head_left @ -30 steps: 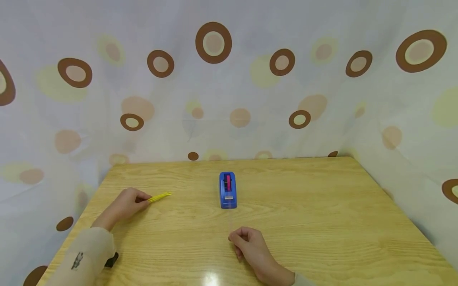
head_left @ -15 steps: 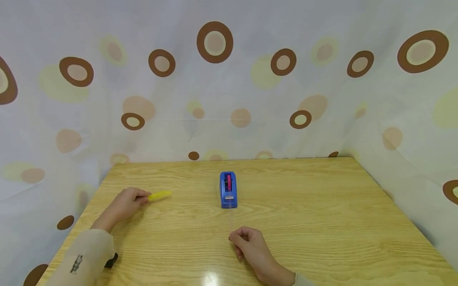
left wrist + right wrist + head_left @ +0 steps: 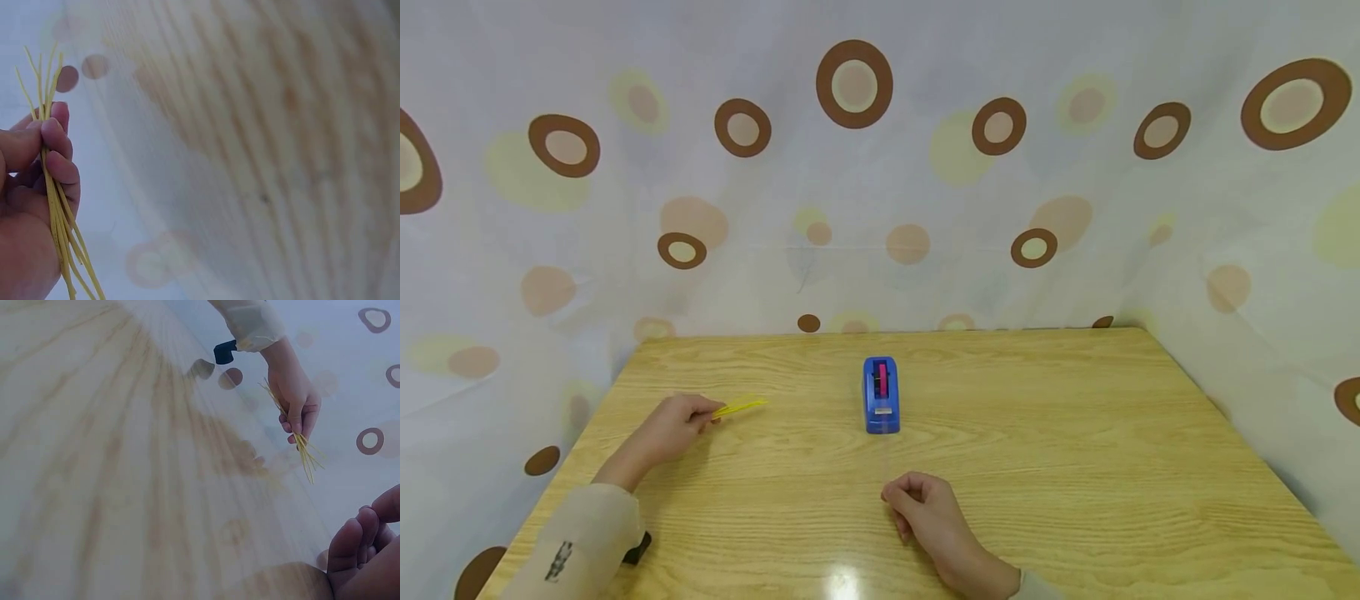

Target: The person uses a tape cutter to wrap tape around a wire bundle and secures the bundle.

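Observation:
My left hand [image 3: 673, 427] pinches a small bundle of thin yellow strands [image 3: 741, 408] above the left side of the table. In the left wrist view the thumb and fingertips grip the strands [image 3: 57, 209] near one end, where they fan out. A blue tape dispenser [image 3: 872, 410] with a pink core sits mid-table toward the back. From its front runs a faint clear strip of tape [image 3: 886, 454] toward me. My right hand [image 3: 934, 527] pinches the strip's near end between thumb and forefinger. The right wrist view shows these fingers [image 3: 350, 540] curled at the lower right corner.
The wooden table [image 3: 1075, 450] has light grain and a bright glare spot at the front. Behind it and along both sides hangs a white curtain [image 3: 940, 192] with brown rings and pale dots. A small black device [image 3: 637, 550] sticks out under the left sleeve.
The yellow bundle has turned slightly in my left fingers, and that hand has shifted a little to the right. The right hand and dispenser stay put; the head view drifts slightly.

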